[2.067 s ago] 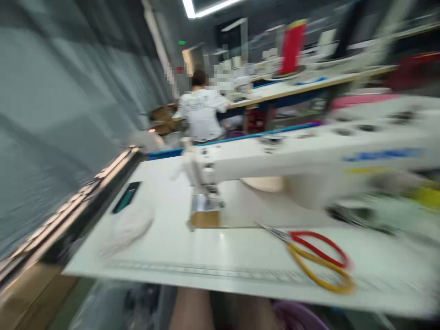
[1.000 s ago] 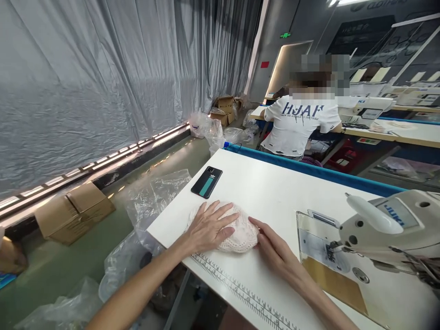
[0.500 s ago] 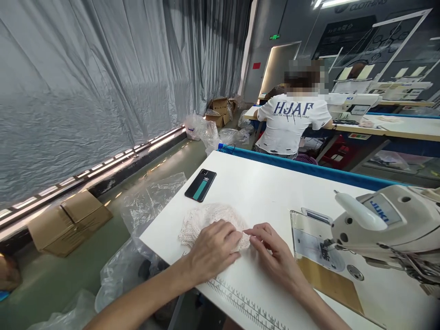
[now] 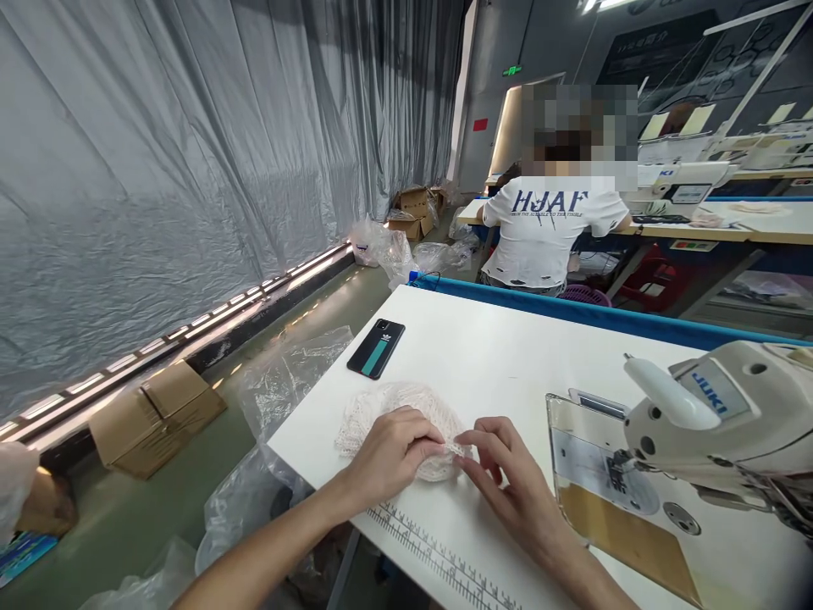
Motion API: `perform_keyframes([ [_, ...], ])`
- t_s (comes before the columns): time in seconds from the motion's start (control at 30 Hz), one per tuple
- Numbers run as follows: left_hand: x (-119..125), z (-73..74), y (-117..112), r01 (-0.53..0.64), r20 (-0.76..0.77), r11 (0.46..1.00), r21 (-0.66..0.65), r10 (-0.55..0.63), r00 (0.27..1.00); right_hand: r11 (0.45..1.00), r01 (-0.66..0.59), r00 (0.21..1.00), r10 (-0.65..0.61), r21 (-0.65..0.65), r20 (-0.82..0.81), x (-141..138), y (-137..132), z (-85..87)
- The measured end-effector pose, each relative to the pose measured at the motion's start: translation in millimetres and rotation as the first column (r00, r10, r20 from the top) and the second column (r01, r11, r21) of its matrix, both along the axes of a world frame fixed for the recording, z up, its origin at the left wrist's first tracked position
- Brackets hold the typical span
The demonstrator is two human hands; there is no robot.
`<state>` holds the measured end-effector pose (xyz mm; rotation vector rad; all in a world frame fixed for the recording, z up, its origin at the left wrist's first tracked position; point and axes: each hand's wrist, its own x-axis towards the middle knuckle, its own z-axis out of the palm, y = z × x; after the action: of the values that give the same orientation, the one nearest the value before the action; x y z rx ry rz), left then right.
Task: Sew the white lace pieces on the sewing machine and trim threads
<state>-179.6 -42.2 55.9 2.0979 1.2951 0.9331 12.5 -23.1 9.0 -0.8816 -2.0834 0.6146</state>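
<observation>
A cream, openwork knitted piece (image 4: 365, 419) lies bunched on the white table (image 4: 470, 339); whether it is a hat or another garment I cannot tell. My left hand (image 4: 397, 449) rests over its front part, thumb and fingers pinching the near right edge. From the right, my right hand (image 4: 508, 474) pinches the same edge between thumb and fingertips, close to the left fingertips. The exact bit of edge between the fingers is partly hidden. To the right of my right hand stands a white JUKI sewing machine (image 4: 699, 415).
A dark phone with a green stripe (image 4: 376, 349) lies at the table's left edge. A printed ruler (image 4: 438, 559) runs along the front edge. Cardboard boxes (image 4: 156, 419) and clear plastic bags (image 4: 292, 381) lie on the floor at left. A person in a white shirt (image 4: 552, 229) sits ahead.
My left hand has gone from lying flatter on the knit to pinching its edge near my right fingertips. The knit's right edge is slightly lifted. The view has shifted a little.
</observation>
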Motion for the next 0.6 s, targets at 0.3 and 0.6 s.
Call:
perform_keyframes([
  [0.3,-9,11.9,4,-0.006,-0.027,0.969,-0.248,-0.001,1.0,1.0,0.002,0.994,0.001,0.021,-0.105,-7,3,6.4],
  [0.6,-30,37.1,2,-0.03,0.707,0.932,-0.362,0.295,0.643,0.983,0.155,0.924,-0.108,0.1,-0.366,-20,1,56.1],
])
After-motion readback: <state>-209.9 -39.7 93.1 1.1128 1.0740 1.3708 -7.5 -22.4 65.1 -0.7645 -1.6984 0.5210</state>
